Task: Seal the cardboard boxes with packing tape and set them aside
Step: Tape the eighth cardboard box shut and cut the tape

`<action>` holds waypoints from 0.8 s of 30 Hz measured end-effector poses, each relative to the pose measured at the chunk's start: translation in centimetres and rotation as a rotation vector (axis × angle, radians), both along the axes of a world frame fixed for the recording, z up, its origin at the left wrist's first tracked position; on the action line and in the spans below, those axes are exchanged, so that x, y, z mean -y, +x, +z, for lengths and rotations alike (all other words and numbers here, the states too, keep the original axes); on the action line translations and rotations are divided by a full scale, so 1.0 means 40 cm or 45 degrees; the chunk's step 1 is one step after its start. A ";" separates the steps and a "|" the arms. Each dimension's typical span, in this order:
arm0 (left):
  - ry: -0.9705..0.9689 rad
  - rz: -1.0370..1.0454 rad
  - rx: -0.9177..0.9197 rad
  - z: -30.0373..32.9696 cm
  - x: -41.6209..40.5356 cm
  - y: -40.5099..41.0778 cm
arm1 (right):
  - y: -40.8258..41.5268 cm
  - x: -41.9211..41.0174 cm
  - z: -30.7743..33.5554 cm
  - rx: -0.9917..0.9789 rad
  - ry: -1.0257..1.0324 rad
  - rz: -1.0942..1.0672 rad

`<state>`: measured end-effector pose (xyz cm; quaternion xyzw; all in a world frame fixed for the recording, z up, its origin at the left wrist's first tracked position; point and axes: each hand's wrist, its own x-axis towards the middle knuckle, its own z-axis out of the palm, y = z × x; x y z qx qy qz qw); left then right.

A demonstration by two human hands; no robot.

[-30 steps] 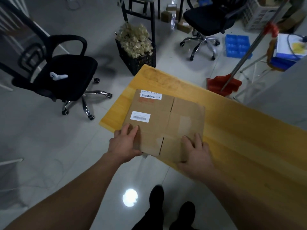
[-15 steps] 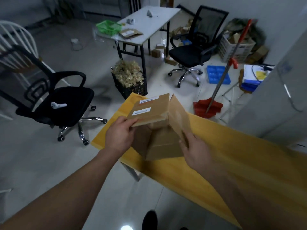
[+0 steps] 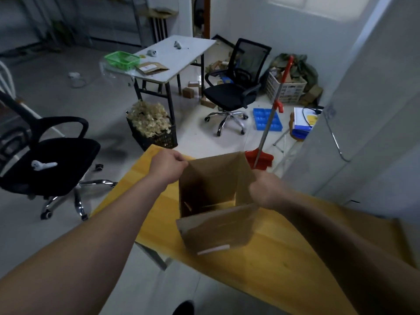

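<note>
Gripping opposite walls, both hands have apparently opened the cardboard box (image 3: 216, 192).

Dim tiled floor (image 3: 56, 223), white table (image 3: 179, 55), two black office chairs (image 3: 234, 92)

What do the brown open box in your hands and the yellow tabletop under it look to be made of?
Brown open box: most likely corrugated cardboard with a matte kraft-paper finish; thin flaps bend along creases, and pale tape residue shows on the near flap. Yellow tabletop: looks like wood or wood laminate, smooth and slightly glossy; faint lengthwise plank lines and grain show, but solid wood versus veneer cannot be told.
</note>
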<state>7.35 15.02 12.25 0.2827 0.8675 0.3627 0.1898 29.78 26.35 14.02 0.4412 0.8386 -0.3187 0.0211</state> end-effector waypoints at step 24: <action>0.174 -0.579 0.321 -0.141 0.012 -0.127 | 0.033 0.082 -0.044 -0.245 -0.684 0.140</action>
